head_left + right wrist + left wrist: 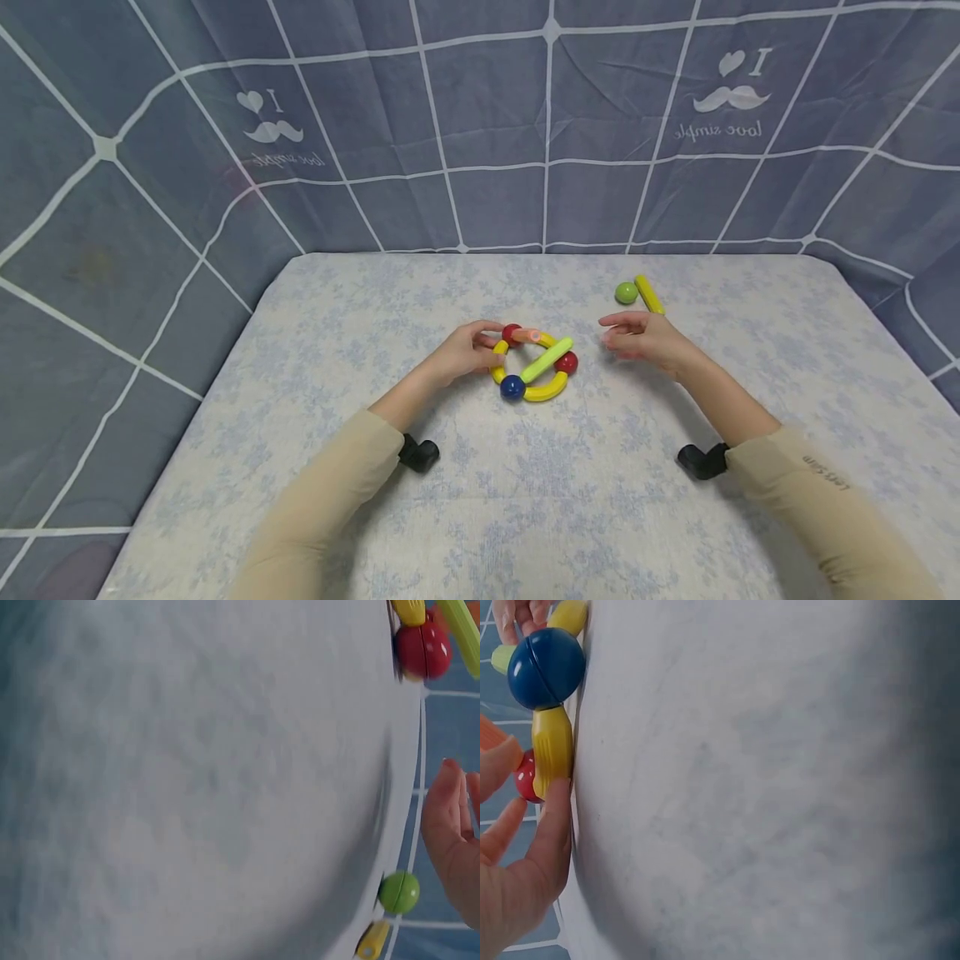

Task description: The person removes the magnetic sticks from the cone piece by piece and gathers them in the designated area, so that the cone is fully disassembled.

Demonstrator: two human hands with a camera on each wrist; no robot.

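A toy ring of yellow curved rods [546, 390] and balls lies on the table. Its joints include a blue ball [513, 387], a red ball [512, 335] at the back left and another red ball [567, 362] on the right. From the blue ball a light green rod [547, 360] slants up; an orange rod [525, 336] sticks out from the back-left red ball. My left hand [468, 350] grips the ring's left side, fingers around the back-left red ball and the yellow rod beside it. Right of the ring, my right hand [647, 340] hovers with bent, relaxed fingers, holding nothing.
Behind my right hand lie a green ball [626, 292] and a straight yellow rod [649, 294]. A pale floral cloth [480, 517] covers the table. Grey-blue checked curtains [495, 108] hang behind it and to the left.
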